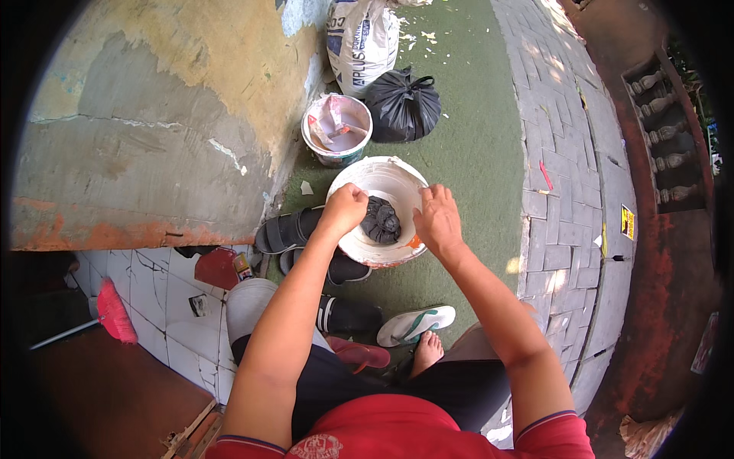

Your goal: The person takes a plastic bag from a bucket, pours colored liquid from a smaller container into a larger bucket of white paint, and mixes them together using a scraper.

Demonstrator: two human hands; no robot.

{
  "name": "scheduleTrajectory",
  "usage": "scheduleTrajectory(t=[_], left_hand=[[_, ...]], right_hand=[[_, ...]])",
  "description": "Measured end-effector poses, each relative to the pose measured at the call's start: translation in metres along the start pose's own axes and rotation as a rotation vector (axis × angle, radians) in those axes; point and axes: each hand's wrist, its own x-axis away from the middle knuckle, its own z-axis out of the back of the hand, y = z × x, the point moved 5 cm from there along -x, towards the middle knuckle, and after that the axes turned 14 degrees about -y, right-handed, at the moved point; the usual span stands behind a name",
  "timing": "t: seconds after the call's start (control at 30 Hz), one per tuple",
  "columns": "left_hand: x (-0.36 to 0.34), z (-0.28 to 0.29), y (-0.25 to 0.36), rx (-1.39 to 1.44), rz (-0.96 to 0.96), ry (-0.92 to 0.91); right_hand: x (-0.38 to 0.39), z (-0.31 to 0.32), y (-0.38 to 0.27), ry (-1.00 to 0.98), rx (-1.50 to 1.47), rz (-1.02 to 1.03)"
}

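A white plastic bucket (388,176) with orange smears stands in front of me, a crumpled black plastic bundle (382,222) lying inside. My left hand (346,203) is over the bucket's left side, fingers curled closed on something I cannot make out, close beside the bundle. On the right rim, my right hand (437,214) grips the bucket with bent fingers. Behind it sit a smaller tub (355,147) holding pale liquid and torn scraps, and a tied black bag (401,103).
A printed white sack (355,38) leans by the stained wall (153,153). Black sandals (283,233), a white flip-flop (405,325) and my bare foot are on green flooring (482,115). Left are cracked tiles and a pink broom (115,310); right, grey pavers (558,153) and a balustrade (661,130).
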Motion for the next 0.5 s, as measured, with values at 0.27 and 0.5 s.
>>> scheduleTrajectory(t=[0.27,0.5], left_hand=[[0.015,-0.001,0.040,-0.179,-0.074,0.016],[0.023,0.007,0.048,-0.149,-0.085,-0.074]], right_hand=[[-0.019,-0.082,-0.025,-0.400,-0.080,-0.180],[-0.039,-0.101,-0.012,-0.305,-0.141,-0.223]])
